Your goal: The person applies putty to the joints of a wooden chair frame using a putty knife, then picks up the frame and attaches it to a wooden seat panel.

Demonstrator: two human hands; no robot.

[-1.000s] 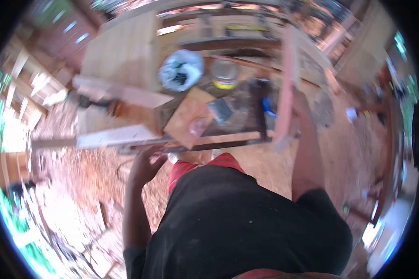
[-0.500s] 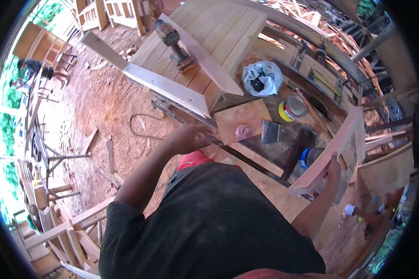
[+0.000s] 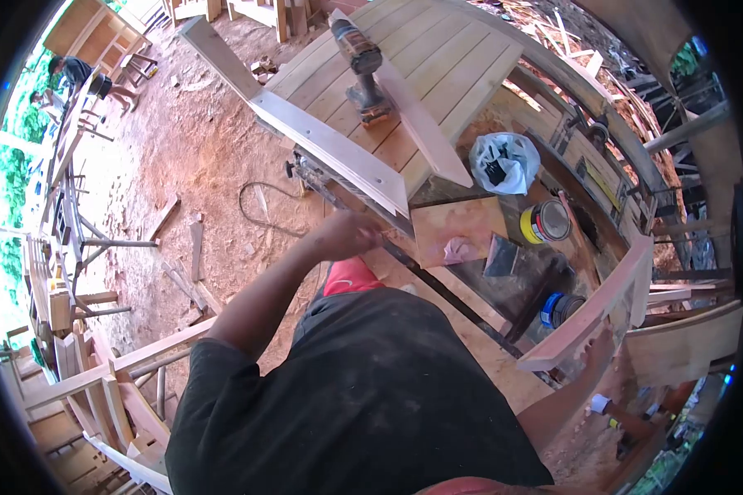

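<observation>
My left hand (image 3: 345,236) is closed at the near edge of the workbench; what it holds, if anything, is too small to make out. On the right, my right hand (image 3: 600,346) grips a pinkish wooden frame (image 3: 586,318) from its near side. A putty-smeared board (image 3: 458,229) with a pink lump (image 3: 461,250) lies between the hands, beside a dark square scraper (image 3: 501,256). Behind the frame sits a blue-rimmed tin (image 3: 560,310). An open yellow-banded can (image 3: 545,222) and a white plastic bag (image 3: 504,162) stand farther back.
A cordless drill (image 3: 362,74) rests on slatted planks (image 3: 429,58) beside loose boards. One long board (image 3: 330,153) overhangs the bench's left edge. Two people (image 3: 78,78) are at the far left. Wooden frames (image 3: 111,379) stand at lower left.
The view has shifted, so the bench appears farther right and lower. My left hand is turned more downward at the bench edge. My right hand still holds the frame.
</observation>
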